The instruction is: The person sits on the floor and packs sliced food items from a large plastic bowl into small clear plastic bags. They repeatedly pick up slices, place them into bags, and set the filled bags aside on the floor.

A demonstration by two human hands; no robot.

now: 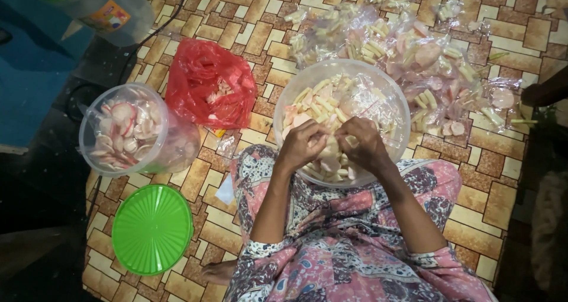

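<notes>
At nine o'clock a clear tub (127,130) stands open on the patterned floor mat (248,30), well filled with round pink-and-white crackers; its green lid (152,228) lies flat at seven o'clock, apart from it; a second lidded jar (97,6) leans in at eleven o'clock. Just right of the tub a red plastic bag (207,89) sits crumpled and open, a few pale sticks showing inside. At the centre a large clear bowl (296,95) rests against the person's knees, holding pale stick crackers, pink rounds and a loose clear wrapper. The left hand (302,145) and right hand (362,143) meet over the bowl's six o'clock edge; both are curled, fingertips pinched together on a small clear packet (331,143) of crackers held between them, just above the bowl's contents; whether it is being filled or closed, I cannot tell. From twelve to three o'clock a heap of filled small packets (414,53) spreads across the mat, touching the bowl's far rim.

Judging by this, a good share of the packing is done, given the sizeable heap; yet the bowl is roughly half full and the tub nearly full, so plenty remains.
</notes>
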